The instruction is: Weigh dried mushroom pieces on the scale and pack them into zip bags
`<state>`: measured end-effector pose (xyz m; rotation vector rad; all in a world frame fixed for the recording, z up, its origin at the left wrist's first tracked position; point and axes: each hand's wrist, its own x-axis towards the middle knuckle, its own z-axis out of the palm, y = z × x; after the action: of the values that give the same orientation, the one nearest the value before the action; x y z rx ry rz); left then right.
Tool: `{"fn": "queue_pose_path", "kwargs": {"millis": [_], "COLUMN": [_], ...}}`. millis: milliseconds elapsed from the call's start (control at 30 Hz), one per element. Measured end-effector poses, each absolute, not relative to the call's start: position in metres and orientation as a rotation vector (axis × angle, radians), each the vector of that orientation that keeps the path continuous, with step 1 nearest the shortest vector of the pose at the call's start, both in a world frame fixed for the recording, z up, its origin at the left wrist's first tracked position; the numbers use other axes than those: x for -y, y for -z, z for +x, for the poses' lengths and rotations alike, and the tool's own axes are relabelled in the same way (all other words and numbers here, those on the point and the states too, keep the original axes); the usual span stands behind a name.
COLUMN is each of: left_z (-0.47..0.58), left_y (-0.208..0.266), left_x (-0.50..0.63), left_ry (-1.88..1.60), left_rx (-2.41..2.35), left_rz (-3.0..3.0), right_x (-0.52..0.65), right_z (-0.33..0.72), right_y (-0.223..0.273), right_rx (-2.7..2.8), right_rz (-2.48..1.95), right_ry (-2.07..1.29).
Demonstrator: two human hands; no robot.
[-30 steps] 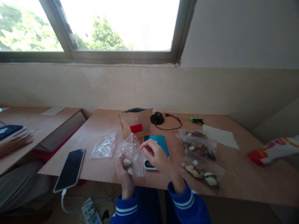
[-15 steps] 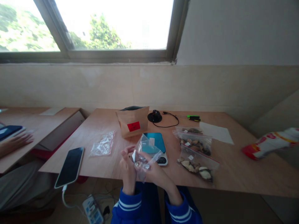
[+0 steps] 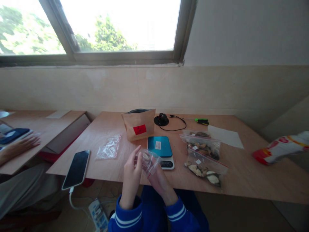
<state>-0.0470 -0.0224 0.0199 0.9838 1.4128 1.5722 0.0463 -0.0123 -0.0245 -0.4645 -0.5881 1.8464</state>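
Observation:
A small clear zip bag point(image 3: 151, 163) with a red seal line is between my two hands, near the table's front edge. My left hand point(image 3: 132, 169) grips it from the left, thumb and fingers bent around its side. From the right and below, my right hand point(image 3: 159, 181) holds the same bag, some fingers hidden behind the plastic. Whether anything lies inside it I cannot tell. Just beyond is a kitchen scale point(image 3: 164, 146) with a blue top. A brown paper pouch point(image 3: 130, 129) with a red label stands open behind.
Several zip bags of dried mushroom pieces point(image 3: 205, 172) lie at the right. Clear plastic bags point(image 3: 109, 148) and a charging phone point(image 3: 76, 169) are at the left. Farther off are a black webcam-like device point(image 3: 162, 120), screwdrivers point(image 3: 201, 121), paper point(image 3: 225, 137) and a bottle point(image 3: 277, 149). A co-worker's hand point(image 3: 24, 145) rests far left.
The zip bag has turned, its red seal line now facing down toward me. My hands have shifted around it, and more of the scale shows. The view has moved slightly.

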Motion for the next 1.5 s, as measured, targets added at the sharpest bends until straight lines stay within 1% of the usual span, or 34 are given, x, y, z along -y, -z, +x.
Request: {"fn": "queue_pose_path", "kwargs": {"millis": [267,467,600,700,767,800,833,900,967,1000,1200,1333,1400,1500], "left_z": [-0.043,-0.064,-0.105,-0.145,-0.171,-0.182,-0.192,-0.205,-0.209,-0.208,-0.189,-0.186,-0.185,-0.172], "left_y": [-0.019,-0.013,-0.006,0.010,0.024,0.031,0.037,0.047,0.052,0.053,0.061,0.069,0.066,0.043], "left_x": [0.019,0.020,0.010,-0.010,-0.025,-0.031,-0.037,-0.044,-0.049,-0.052,-0.074,-0.090,-0.094,-0.094], "left_ry": [-1.593,-1.708,-1.859,-2.106,-2.140,-2.074,-1.930,-1.503,-1.177,-1.086,-0.896,-0.685,-0.696,-0.826], "left_rx": [-1.401,-1.500,-1.609,-1.669,-1.801,-1.932,-2.092,-2.438,-2.609,-2.634,-2.506,-2.253,-2.211,-2.361], "left_rz": [1.183,1.268,1.086,0.826,0.759,0.781,0.871,1.107,1.264,1.324,1.541,1.734,1.786,1.727], "right_x": [0.008,0.002,0.003,0.003,0.001,0.001,0.000,0.000,0.001,0.002,-0.005,-0.028,-0.045,-0.076], "right_z": [0.050,0.063,0.077,0.086,0.090,0.092,0.094,0.098,0.101,0.102,0.108,0.116,0.121,0.122], "right_y": [0.031,0.035,0.031,0.030,0.030,0.030,0.030,0.028,0.025,0.023,0.000,-0.028,-0.045,-0.069], "right_rx": [0.406,0.263,0.312,0.329,0.316,0.308,0.301,0.299,0.316,0.332,0.494,0.640,0.761,0.997], "right_rz": [-0.505,-0.475,-0.458,-0.462,-0.474,-0.480,-0.485,-0.499,-0.513,-0.518,-0.557,-0.568,-0.547,-0.508], "right_ry": [-1.859,-1.874,-1.859,-1.840,-1.825,-1.821,-1.818,-1.807,-1.792,-1.784,-1.709,-1.634,-1.558,-1.440]}}
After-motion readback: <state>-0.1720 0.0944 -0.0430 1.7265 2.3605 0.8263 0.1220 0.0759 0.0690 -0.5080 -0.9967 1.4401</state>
